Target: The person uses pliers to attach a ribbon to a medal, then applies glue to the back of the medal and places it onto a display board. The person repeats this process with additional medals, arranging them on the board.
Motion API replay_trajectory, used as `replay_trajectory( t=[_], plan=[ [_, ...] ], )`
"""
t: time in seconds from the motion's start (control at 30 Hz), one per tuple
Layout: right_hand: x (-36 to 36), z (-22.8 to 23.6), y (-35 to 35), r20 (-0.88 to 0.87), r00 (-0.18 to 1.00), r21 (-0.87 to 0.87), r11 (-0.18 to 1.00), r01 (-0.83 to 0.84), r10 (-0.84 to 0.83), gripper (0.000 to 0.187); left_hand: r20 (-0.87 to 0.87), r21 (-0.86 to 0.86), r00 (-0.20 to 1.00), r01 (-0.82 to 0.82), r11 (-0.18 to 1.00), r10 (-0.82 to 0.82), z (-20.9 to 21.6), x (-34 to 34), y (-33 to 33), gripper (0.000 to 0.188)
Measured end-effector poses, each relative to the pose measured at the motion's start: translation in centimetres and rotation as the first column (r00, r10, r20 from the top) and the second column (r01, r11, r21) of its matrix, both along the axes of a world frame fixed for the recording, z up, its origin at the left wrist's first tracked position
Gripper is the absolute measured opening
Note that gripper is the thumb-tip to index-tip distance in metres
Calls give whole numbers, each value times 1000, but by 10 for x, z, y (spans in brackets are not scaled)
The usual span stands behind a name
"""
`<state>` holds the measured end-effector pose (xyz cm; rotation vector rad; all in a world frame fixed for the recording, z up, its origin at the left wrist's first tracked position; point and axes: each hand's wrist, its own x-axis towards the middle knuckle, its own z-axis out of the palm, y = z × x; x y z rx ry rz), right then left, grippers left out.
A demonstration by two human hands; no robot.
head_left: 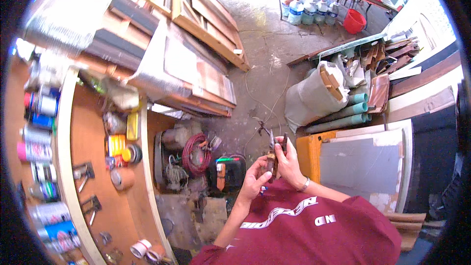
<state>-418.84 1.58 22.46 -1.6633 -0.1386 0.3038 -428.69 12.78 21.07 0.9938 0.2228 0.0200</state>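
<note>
My left hand (256, 177) and my right hand (290, 163) meet in front of my maroon shirt, a little right of the middle. Between them is a dark metal hand tool (272, 156) with a brownish middle, pliers-like in outline; its exact kind is not clear. The fingers of my left hand are wrapped round its lower part. My right hand closes on its right side, and a dark prong, perhaps a handle, sticks up by the right fingers. Fingers hide much of the tool.
At left, an orange-brown shelf unit (136, 198) holds cans and tape. A coiled red hose (196, 152) lies beside a black case (229, 172). Wooden panels (211, 29) stack beyond. At right are a white sack (314, 95), green pipes (355, 109) and leaning boards. A cord (271, 105) crosses the floor.
</note>
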Motion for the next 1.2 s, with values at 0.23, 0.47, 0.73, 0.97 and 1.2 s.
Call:
replay_trajectory(
  t=[0.23, 0.47, 0.73, 0.97, 1.2],
  plan=[
    [134, -49, -16, -160, 967, 8, 979, 203, -199, 17, -184, -127, 864, 452, 883, -469, -56, 165, 29, 19],
    [320, -90, -2, -594, 759, 231, 848, 477, -265, 17, -155, -442, 862, 377, 814, -483, -71, 371, 57, 25],
    [625, -75, 30, -492, 868, 309, 919, 245, -66, 33, -149, -312, 945, 236, 921, -292, -22, 660, 201, 27],
    [878, -36, 118, -273, 959, 667, 733, 133, 74, 49, -87, -334, 992, 59, 941, -92, -24, 874, 319, 26],
    [1123, -55, 229, -229, 899, 885, 464, 33, 372, 19, -53, -372, 993, 75, 925, -102, -48, 1128, 397, 27]
  ],
)
